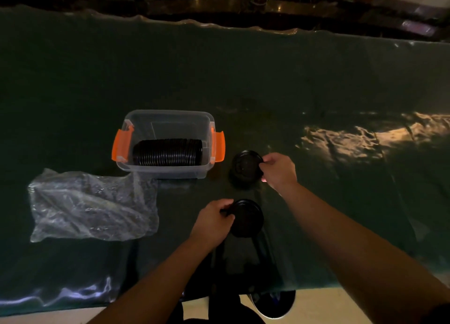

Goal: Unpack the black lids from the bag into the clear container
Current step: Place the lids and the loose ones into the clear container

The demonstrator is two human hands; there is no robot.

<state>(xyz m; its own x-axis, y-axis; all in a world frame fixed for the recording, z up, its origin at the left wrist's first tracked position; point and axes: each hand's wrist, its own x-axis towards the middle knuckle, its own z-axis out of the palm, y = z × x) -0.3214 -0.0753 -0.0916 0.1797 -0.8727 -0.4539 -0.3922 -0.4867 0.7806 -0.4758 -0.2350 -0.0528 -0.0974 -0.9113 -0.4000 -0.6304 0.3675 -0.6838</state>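
Note:
A clear container [168,121] with orange clips stands at the table's centre left, and a row of black lids [168,152] lies on edge inside it. My right hand [277,169] grips the right side of a stack of black lids [244,167] just right of the container. Closer to me, my left hand [213,220] is closed on the left edge of another black lid stack [248,217]. The crumpled clear plastic bag [92,205] lies flat to the left; I cannot tell if anything is inside it.
Dark green cloth [267,80] covers the whole table, with a bright patch of light [365,138] at the right. The table's near edge [316,286] runs below my arms, pale floor beyond it. Plants and a dark ledge line the far side.

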